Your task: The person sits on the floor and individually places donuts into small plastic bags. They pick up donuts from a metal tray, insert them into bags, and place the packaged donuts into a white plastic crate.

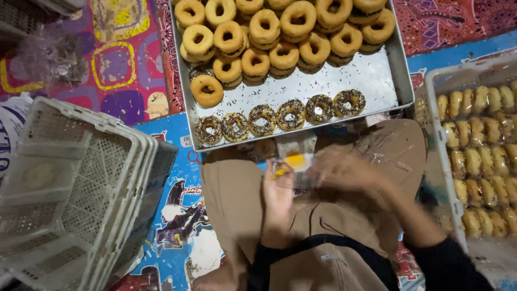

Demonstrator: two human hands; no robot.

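Observation:
A metal tray [377, 75] lies on the floor in front of my knees. At its back, plain glazed doughnuts [269, 32] are piled up, and along its front edge runs a row of sprinkle-covered doughnuts [280, 116]. Above my lap, my left hand [277, 196] grips a clear plastic wrapper with a yellow patch [295, 161]. My right hand [344, 170] is blurred by motion and touches the same wrapper from the right. Its grip is unclear.
A stack of white plastic crates [75, 183] stands at the left. At the right, a white crate [436, 102] holds several wrapped doughnuts. A colourful patterned mat [124, 70] covers the floor. Crumpled clear plastic [51, 54] lies at the upper left.

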